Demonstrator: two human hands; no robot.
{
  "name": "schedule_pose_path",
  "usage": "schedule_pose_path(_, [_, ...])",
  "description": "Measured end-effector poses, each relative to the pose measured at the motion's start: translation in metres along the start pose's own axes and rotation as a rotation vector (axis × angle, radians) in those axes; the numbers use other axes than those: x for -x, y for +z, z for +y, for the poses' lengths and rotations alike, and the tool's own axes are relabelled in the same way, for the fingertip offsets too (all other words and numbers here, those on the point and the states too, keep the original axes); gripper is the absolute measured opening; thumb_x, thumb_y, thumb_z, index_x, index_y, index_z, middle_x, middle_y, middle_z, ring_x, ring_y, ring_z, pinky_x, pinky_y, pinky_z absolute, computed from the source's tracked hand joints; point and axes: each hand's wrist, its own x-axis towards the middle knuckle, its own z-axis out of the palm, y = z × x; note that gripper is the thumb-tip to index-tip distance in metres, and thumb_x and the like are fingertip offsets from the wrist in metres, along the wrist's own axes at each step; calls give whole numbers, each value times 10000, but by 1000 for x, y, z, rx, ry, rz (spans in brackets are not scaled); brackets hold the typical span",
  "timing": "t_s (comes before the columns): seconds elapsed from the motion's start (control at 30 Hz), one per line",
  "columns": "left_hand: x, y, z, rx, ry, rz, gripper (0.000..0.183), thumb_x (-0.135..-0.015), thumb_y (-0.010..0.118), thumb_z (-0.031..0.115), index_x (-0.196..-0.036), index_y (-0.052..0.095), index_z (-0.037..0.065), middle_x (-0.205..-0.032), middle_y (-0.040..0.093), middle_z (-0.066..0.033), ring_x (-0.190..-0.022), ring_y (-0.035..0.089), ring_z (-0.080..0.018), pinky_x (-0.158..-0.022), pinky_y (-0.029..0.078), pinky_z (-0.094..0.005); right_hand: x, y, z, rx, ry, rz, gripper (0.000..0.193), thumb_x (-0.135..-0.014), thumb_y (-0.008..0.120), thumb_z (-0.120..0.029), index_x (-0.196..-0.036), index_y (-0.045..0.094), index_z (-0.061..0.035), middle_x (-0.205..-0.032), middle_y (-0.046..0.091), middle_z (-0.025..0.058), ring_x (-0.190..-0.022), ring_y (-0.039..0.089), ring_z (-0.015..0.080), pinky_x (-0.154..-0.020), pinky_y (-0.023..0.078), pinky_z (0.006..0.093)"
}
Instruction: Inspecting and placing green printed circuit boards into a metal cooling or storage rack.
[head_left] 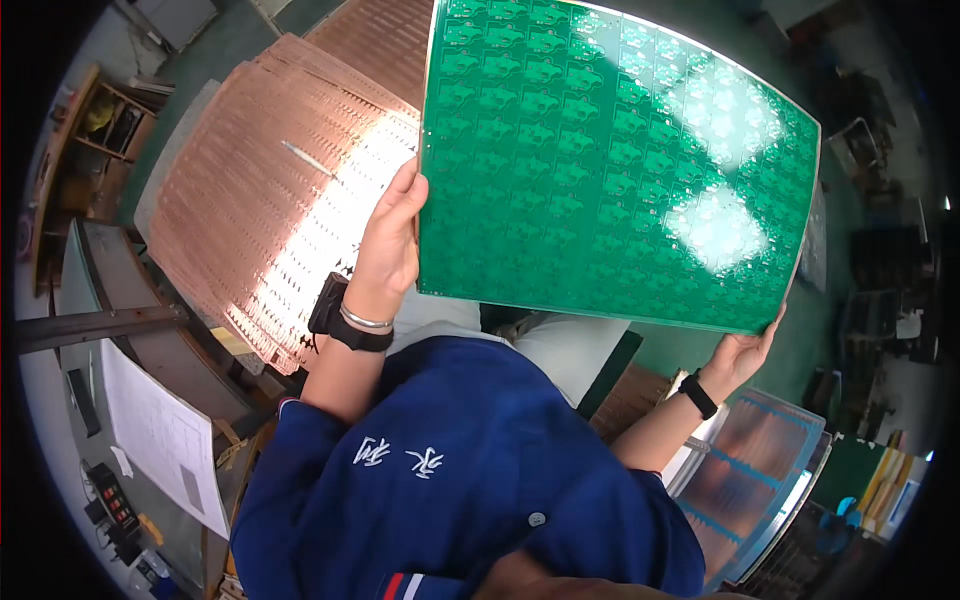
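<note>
A large green circuit board panel [560, 190], covered in a repeated pattern, is held up in front of me. My left hand [395, 235] grips its left edge, the thumb and fingers closed at the rim. At the lower right corner my right hand [745, 352] holds the panel too, with part of its fingers hidden behind it. Bright light reflects off the panel's right half. Left of it lies a stack of copper-coloured panels [230, 190] with rows of small slots. A thin pen-like stick [308, 158] rests on that stack.
A white paper sheet [165, 435] with printed lines lies at the lower left, near a power strip [112, 497]. On the lower right stands a translucent panel with blue strips [755, 470]. A wooden shelf [105, 140] is at the far left. Copper-coloured panels [375, 45] also lie at the back.
</note>
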Motion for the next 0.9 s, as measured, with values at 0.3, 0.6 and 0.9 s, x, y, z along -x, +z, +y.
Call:
schedule_pose_path(0.3, [1, 8, 6, 39, -38, -30, 431, -961, 354, 135, -1359, 287, -19, -1356, 391, -127, -1230, 406, -210, -1016, 358, -340, 4, -6, -8, -9, -22, 29, 377, -955, 354, -161, -1282, 424, 14, -1345, 427, 138, -1232, 409, 253, -1052, 301, 439])
schedule_pose_path(0.6, [1, 4, 5, 69, -77, -59, 424, -969, 331, 155, -1356, 290, -13, -1331, 417, -129, -1209, 427, -204, -1002, 374, -336, 13, 18, -3, 90, -54, 136, 445, -974, 246, -222, -1334, 338, 22, -1401, 347, 150, -1285, 338, 278, -1083, 230, 449])
schedule_pose_path(0.9, [-3, 5, 5, 105, -74, -70, 401, -973, 342, 192, -1325, 345, 0, -1294, 454, -114, -1161, 465, -194, -977, 394, -329, -4, -26, -10, -277, 187, -477, 432, -969, 281, -209, -1331, 337, 21, -1390, 362, 155, -1285, 336, 283, -1086, 224, 455])
